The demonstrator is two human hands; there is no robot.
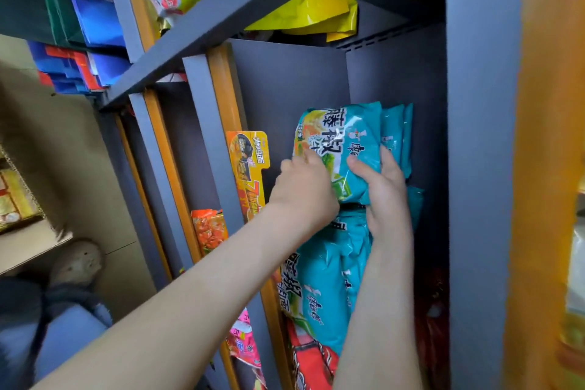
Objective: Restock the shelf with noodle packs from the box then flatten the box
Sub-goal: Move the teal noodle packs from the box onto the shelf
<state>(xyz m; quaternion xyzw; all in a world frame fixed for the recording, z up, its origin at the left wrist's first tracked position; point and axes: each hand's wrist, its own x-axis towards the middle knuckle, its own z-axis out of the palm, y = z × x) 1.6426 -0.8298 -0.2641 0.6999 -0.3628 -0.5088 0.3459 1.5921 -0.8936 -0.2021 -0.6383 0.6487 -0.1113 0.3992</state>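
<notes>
While it is held up inside the grey shelf bay, the teal noodle pack shows large dark Chinese characters on a white band, 椒 among them. The left hand pinches its edge with curled fingers. The right hand grips its lower end, thumb across the front. Matching teal packs stand just behind it. An orange pack nearby bears a "7". Orange rail strips edge the shelves, and a yellow bag lies one level over.
</notes>
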